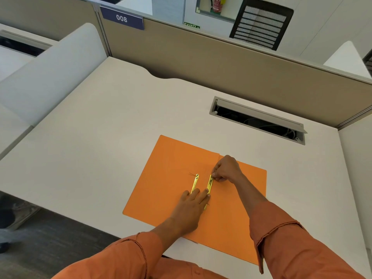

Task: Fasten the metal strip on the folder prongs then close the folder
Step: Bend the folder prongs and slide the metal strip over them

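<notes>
An orange folder lies open and flat on the desk. Two gold metal strips lie near its centre fold, side by side. The left strip lies loose on the left leaf, a thin prong showing at its far end. The right strip sits along the fold. My right hand pinches at the far end of the right strip with fingertips closed on it. My left hand lies flat, fingers spread, pressing the near ends of both strips; the near part of the right strip is hidden under it.
The white desk has a cable slot with an open lid behind the folder on the right. A beige partition runs along the back, a white divider on the left. The desk's front edge runs close under my forearms.
</notes>
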Available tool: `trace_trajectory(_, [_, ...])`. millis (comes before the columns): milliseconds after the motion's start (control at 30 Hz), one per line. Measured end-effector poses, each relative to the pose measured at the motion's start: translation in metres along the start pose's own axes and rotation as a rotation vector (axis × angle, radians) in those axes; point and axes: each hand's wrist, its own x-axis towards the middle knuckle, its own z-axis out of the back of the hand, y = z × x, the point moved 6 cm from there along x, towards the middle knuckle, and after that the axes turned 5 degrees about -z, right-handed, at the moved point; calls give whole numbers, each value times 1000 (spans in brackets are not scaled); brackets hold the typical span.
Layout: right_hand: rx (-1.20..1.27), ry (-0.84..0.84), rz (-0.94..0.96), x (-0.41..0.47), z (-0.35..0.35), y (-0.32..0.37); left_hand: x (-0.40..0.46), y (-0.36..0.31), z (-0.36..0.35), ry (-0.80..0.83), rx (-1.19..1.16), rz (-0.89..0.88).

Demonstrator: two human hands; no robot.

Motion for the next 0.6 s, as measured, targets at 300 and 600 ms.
trace_trajectory(300, [-190,-63,126,-3,-4,5,0,0,-2,12,-16,7])
trace_trajectory(600, [-351,-106,242,-10,-10,10,0,0,-4,6,-10,4])
